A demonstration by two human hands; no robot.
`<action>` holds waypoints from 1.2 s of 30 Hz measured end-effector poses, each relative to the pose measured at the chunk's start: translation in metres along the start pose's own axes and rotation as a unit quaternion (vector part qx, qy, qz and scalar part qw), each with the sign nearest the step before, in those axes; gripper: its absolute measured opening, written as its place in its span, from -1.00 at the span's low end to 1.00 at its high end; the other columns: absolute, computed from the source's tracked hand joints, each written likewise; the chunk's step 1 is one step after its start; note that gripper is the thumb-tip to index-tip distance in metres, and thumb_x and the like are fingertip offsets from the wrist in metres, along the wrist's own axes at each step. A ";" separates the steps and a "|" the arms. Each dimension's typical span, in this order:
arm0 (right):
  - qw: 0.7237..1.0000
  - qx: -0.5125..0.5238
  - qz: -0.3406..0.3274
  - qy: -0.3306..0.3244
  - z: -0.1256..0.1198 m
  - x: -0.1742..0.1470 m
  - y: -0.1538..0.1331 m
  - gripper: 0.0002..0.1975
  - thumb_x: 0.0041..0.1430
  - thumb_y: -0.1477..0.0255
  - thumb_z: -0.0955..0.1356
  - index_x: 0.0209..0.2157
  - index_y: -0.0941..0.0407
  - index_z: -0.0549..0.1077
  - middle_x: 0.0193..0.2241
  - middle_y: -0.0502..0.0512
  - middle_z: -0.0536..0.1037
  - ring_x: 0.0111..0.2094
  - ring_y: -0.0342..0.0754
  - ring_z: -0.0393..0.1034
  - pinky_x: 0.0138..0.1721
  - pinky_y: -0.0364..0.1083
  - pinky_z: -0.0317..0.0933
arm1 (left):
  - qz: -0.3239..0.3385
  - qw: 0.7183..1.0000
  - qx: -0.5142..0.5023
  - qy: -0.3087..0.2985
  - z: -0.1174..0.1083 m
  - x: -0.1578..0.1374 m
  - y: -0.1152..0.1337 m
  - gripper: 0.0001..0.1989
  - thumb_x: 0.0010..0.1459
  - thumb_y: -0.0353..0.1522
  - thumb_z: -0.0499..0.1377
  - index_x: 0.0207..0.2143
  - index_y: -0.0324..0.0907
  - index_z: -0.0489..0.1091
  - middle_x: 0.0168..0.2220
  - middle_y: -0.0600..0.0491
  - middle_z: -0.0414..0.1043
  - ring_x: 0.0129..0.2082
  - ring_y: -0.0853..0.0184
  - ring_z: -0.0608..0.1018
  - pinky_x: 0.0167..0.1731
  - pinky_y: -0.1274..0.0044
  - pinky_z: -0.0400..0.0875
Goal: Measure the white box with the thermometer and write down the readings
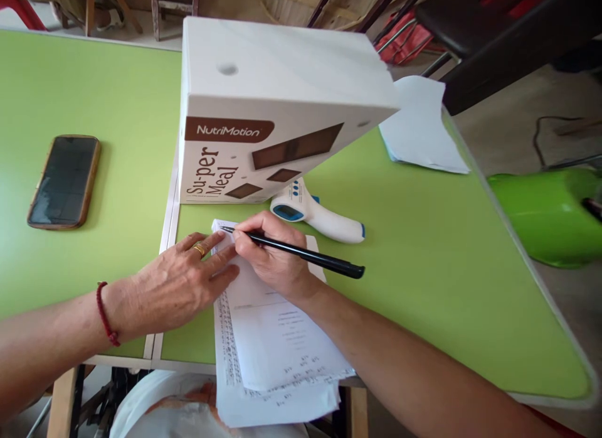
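Observation:
A black pen point(315, 257) is pinched in my right hand point(277, 250), its tip touching the top left part of a stack of papers point(268, 325). My left hand point(183, 278), with a gold ring and a red wrist cord, lies flat with its fingers stretched over the left edge of the papers. Handwriting and printed lines show on the sheets, too small to read. Just beyond my right hand rests a white and blue infrared thermometer point(320, 215). Behind it stands a white box point(221, 162) marked "NutriMotion Su-per Meal".
On the left of the green table point(423, 268) lies a smartphone point(64, 181) in a brown case. More white sheets point(423, 127) lie by the far right edge. A green bin-like object point(545, 218) stands beyond that edge, and a dark chair point(489, 36) behind. The papers overhang the near edge.

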State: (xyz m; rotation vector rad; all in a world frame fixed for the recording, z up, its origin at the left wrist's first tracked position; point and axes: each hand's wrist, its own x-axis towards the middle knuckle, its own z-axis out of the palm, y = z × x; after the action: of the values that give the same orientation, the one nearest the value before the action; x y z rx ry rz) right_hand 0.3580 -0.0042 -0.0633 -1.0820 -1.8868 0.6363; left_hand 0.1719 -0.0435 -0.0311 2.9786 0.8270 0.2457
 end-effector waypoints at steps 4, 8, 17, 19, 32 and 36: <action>1.000 0.004 -0.012 -0.003 0.001 0.001 0.000 -0.86 0.14 0.49 0.32 -0.49 0.06 0.33 -0.63 -0.13 0.42 -0.59 -0.20 0.29 -0.52 -0.19 0.22 | 0.001 1.000 0.001 -0.001 0.000 0.000 0.000 -0.75 0.27 -0.54 0.00 -0.08 -0.36 0.40 0.04 -0.28 0.40 0.15 -0.05 0.39 0.03 0.19 0.40; 1.000 -0.001 -0.008 -0.004 0.001 0.001 0.000 -0.86 0.14 0.48 0.32 -0.49 0.05 0.32 -0.63 -0.13 0.42 -0.59 -0.19 0.29 -0.53 -0.18 0.22 | 0.002 1.000 0.000 0.006 0.000 0.000 0.000 -0.77 0.25 -0.52 0.04 -0.08 -0.34 0.40 0.02 -0.26 0.41 0.15 -0.01 0.39 0.06 0.22 0.39; 0.999 -0.022 -0.016 -0.017 0.000 0.002 0.001 -0.87 0.15 0.45 0.32 -0.49 0.05 0.34 -0.61 -0.10 0.46 -0.57 -0.15 0.33 -0.50 -0.16 0.26 | 0.000 1.000 0.000 0.005 -0.002 0.001 0.000 -0.79 0.25 -0.54 0.04 -0.10 -0.35 0.41 -0.03 -0.26 0.43 0.12 -0.01 0.41 0.00 0.23 0.42; 0.999 -0.026 -0.016 -0.018 0.000 0.002 0.001 -0.87 0.15 0.44 0.32 -0.49 0.05 0.33 -0.62 -0.10 0.45 -0.57 -0.15 0.33 -0.50 -0.16 0.26 | 0.000 1.000 0.003 0.002 -0.002 0.000 0.000 -0.78 0.25 -0.54 0.03 -0.10 -0.35 0.41 -0.04 -0.26 0.44 0.11 -0.02 0.42 -0.03 0.24 0.44; 1.000 -0.009 -0.006 -0.013 0.001 0.001 0.001 -0.87 0.12 0.46 0.31 -0.50 0.05 0.33 -0.63 -0.11 0.44 -0.59 -0.17 0.30 -0.52 -0.17 0.24 | -0.004 1.000 0.000 0.008 -0.002 0.000 0.000 -0.80 0.27 -0.53 0.04 -0.10 -0.32 0.40 -0.03 -0.24 0.44 0.10 0.03 0.43 -0.05 0.28 0.43; 1.000 -0.011 0.009 0.001 0.002 0.000 0.000 -0.85 0.14 0.44 0.31 -0.50 0.05 0.31 -0.63 -0.10 0.42 -0.59 -0.18 0.30 -0.53 -0.17 0.23 | -0.004 1.000 0.011 0.006 -0.001 0.000 0.000 -0.78 0.28 -0.52 0.02 -0.09 -0.30 0.40 0.00 -0.22 0.43 0.12 0.04 0.41 -0.03 0.29 0.42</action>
State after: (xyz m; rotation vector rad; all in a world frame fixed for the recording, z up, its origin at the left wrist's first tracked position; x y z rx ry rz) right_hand 0.3567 -0.0037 -0.0643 -1.1142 -1.8883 0.6249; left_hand 0.1717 -0.0433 -0.0298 2.9968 0.8488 0.2568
